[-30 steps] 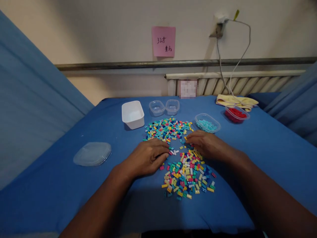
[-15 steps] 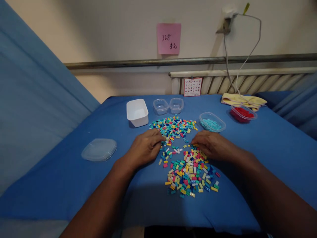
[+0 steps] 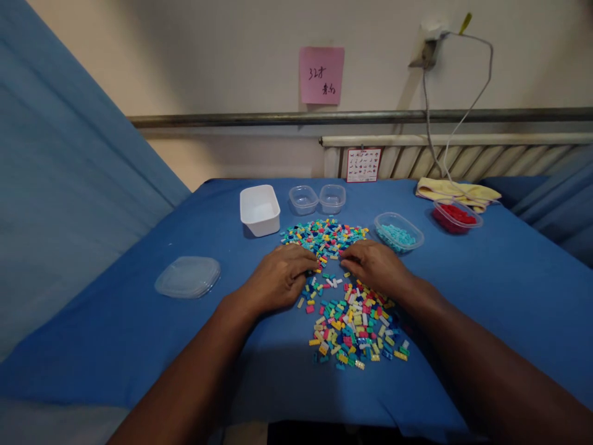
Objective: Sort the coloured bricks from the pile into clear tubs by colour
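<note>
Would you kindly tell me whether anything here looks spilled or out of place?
Only the cord looks untidy, dangling loosely from the wall socket to the yellow cloth. The bricks lie loose in heaps, seemingly not spilled.

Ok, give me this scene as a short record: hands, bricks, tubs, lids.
Left hand: at the near edge of the far brick pile; hold unclear
Right hand: same edge, farther right; hold unclear
Near brick pile: multicoloured, loose
Transparent tubs: four; one with turquoise bricks, one with red bricks
White tub: left of those tubs
Transparent lids: stacked, left of the left hand
</note>
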Demonstrator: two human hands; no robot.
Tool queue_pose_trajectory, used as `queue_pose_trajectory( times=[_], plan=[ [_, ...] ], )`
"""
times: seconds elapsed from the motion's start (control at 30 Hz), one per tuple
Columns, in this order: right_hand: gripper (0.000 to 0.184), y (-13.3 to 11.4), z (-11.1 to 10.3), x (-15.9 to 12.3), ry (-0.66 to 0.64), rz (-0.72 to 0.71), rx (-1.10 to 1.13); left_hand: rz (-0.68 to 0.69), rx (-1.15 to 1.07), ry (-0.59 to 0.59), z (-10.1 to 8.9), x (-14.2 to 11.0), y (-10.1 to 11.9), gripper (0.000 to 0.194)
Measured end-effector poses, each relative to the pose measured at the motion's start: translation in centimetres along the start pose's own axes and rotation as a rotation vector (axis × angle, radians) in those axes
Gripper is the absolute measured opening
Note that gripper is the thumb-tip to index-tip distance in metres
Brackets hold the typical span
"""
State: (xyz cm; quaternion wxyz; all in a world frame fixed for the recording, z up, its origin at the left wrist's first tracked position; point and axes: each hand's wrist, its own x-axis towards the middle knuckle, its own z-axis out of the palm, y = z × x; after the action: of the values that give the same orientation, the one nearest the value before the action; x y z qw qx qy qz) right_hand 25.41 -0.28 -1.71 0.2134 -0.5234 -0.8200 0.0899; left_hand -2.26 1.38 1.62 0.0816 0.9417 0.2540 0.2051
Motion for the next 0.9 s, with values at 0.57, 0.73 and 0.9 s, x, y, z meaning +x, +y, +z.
queue_pose_trajectory(
  times=[0.57, 0.73, 0.9],
  plan=[
    [0.026, 0.5, -0.5, 0.3, -0.028, -0.081, -0.087, 0.019, -0.022, -0.075, 1.1, 0.5, 0.8, 0.034],
    [0.028, 0.7, -1.0, -0.4, -0.007, -0.013, -0.107, -0.018, 0.013, 0.076, 1.1, 0.3, 0.2, 0.033],
    [0.029, 0.9, -0.7, 0.0, -0.042, -0.049, -0.122, -0.086, 0.043, 0.289, 1.6, 0.1, -1.3, 0.030]
  ],
)
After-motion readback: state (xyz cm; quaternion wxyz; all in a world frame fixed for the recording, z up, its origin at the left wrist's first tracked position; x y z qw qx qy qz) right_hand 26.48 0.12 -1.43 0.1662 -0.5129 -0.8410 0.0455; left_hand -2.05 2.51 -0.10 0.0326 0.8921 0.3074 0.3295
